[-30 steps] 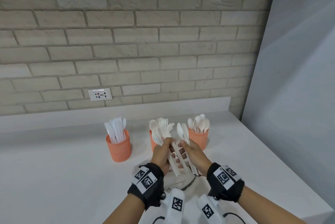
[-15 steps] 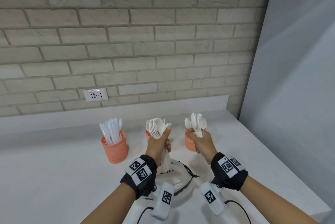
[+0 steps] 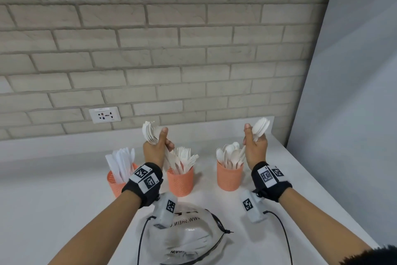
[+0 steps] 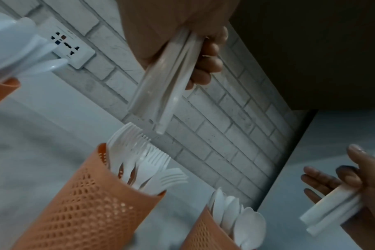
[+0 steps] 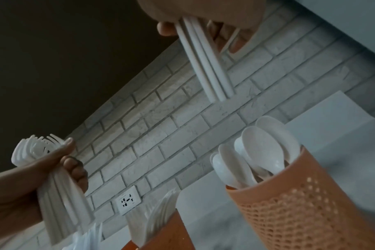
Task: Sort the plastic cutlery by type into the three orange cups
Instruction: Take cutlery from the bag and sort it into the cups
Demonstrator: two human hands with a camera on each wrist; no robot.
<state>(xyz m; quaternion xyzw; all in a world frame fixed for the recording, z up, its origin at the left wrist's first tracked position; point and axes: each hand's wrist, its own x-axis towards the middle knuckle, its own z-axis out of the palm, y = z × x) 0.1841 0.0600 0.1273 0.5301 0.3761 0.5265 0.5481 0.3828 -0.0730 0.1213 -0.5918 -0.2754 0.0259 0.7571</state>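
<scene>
Three orange mesh cups stand in a row on the white counter: the left cup (image 3: 115, 182) holds knives, the middle cup (image 3: 180, 181) holds forks (image 4: 148, 162), the right cup (image 3: 229, 177) holds spoons (image 5: 259, 152). My left hand (image 3: 158, 146) grips a bunch of white forks (image 3: 149, 133) raised above and just left of the middle cup. My right hand (image 3: 254, 146) grips a bunch of white spoons (image 3: 261, 128) raised above and right of the right cup. The held handles (image 4: 165, 88) (image 5: 206, 67) hang below each fist.
A clear plastic drawstring bag (image 3: 184, 236) lies on the counter in front of the cups, near me. A brick wall with a socket (image 3: 104, 114) stands behind. A grey panel (image 3: 348, 93) closes the right side, by the counter's right edge.
Both hands have split one mixed bundle apart and risen: the left carried the forks up and left, the right carried the spoons up and right. The hands now stand wide apart.
</scene>
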